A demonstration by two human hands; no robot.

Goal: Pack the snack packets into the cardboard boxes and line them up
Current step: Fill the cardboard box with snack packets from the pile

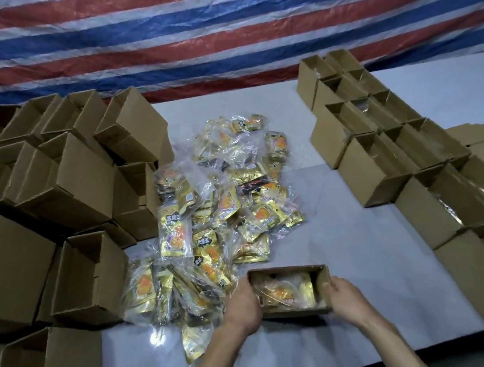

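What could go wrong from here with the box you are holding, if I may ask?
1. The open box, held only at its ends by the left hand and right hand, could tip and spill its packets.
2. The left hand sits against the loose pile, so lifting may drag packets along.
3. The heap of empty boxes leans unevenly and might topple onto the pile.
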